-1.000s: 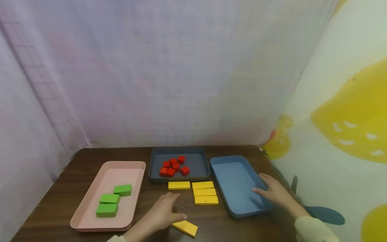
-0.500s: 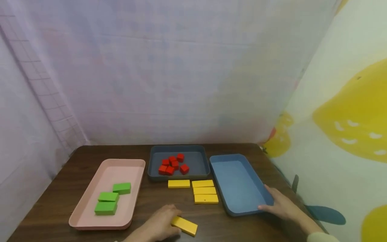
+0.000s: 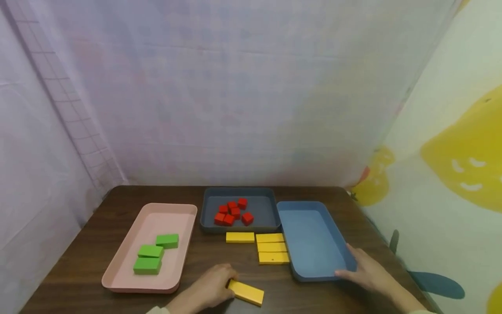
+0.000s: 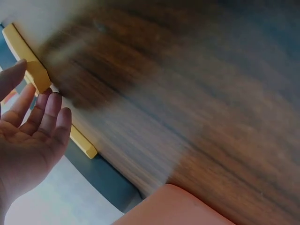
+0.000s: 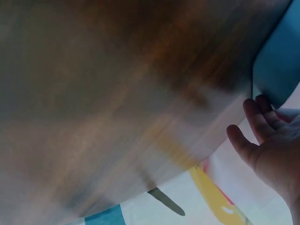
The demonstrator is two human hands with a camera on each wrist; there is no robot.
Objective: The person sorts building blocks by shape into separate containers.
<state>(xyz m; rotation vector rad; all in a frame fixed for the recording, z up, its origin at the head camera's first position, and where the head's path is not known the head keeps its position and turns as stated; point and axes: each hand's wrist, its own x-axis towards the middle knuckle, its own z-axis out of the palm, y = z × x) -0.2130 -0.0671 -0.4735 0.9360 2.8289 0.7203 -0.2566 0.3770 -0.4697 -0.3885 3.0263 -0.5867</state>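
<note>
My left hand (image 3: 213, 285) pinches one end of a yellow rectangular block (image 3: 247, 292) near the table's front. In the left wrist view, thumb and fingers close on that yellow block (image 4: 38, 75). My right hand (image 3: 366, 269) holds the near right corner of the blue tray (image 3: 313, 244), thumb at the front edge and fingers along the right side. The right wrist view shows the hand (image 5: 276, 140) at the tray wall (image 5: 281, 61), the thumb hidden there. Several yellow blocks (image 3: 272, 247) lie flat beside the tray's left edge.
A pink tray (image 3: 172, 218) with green blocks (image 3: 147, 266) stands on the left. At the back, a dark grey tray (image 3: 260, 209) holds several red cubes (image 3: 234, 213). Another yellow block (image 3: 240, 237) lies before it. Curtains and a printed wall border the wooden table (image 3: 211, 253).
My left hand has come down and taken hold of the near yellow block. My right hand has moved to the blue tray's corner, and the tray has shifted slightly left toward the yellow blocks.
</note>
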